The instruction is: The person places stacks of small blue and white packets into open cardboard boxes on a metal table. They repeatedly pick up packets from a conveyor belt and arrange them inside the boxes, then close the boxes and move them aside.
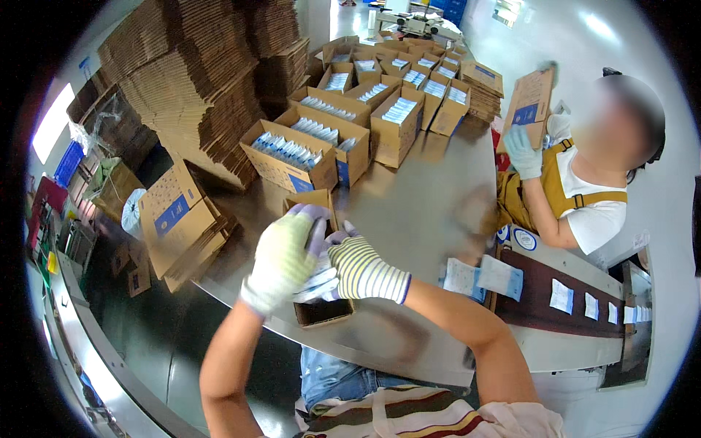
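Note:
Both my hands wear knit gloves and meet over an open cardboard carton [314, 198] near the table's front edge. A bunch of white and pale blue flat packets [317, 283] is squeezed between them, just above or partly inside the carton. My left hand [285, 252], in a pale yellow-white glove with purple fingertips, closes around the packets from the left. My right hand [365, 270], in a striped glove, presses on them from the right, its fingertips partly hidden. The carton's near end shows a dark inside.
Open cartons [292, 150] filled with packets crowd the metal table [423, 204]. Flattened cartons [175, 212] lean at its left edge, with tall cardboard stacks [197, 80] behind. At right, a dark conveyor belt [537, 288] carries packets [561, 296]; a co-worker [562, 175] holds a carton [531, 98].

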A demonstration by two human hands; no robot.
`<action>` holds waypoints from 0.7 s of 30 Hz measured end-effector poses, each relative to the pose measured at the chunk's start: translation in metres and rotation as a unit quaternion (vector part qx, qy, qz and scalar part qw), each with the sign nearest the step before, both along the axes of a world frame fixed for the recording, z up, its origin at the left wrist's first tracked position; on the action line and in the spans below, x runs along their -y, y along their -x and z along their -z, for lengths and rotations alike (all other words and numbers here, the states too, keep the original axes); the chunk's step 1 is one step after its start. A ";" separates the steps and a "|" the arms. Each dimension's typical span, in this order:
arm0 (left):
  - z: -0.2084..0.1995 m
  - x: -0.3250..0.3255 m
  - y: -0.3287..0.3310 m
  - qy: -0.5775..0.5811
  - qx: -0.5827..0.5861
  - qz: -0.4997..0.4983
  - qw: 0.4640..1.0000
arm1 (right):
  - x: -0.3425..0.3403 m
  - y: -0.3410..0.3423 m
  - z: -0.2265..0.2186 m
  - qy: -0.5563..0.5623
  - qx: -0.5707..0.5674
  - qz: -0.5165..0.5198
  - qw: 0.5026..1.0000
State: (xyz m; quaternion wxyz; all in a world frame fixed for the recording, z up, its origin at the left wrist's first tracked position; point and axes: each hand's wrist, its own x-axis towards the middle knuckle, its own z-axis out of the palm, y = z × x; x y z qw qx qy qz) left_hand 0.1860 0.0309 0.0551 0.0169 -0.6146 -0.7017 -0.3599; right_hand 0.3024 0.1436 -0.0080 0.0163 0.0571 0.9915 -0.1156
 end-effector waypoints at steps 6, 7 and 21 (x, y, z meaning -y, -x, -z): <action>0.084 -0.066 0.076 0.453 -0.098 0.234 0.855 | 0.012 -0.025 -0.015 0.111 -0.140 -0.011 0.984; 0.097 -0.080 0.072 0.470 -0.118 0.278 0.830 | 0.013 -0.038 -0.027 0.146 -0.172 0.018 0.974; 0.075 -0.037 0.024 0.478 0.058 0.269 0.834 | 0.033 -0.064 0.035 0.059 -0.284 0.013 0.957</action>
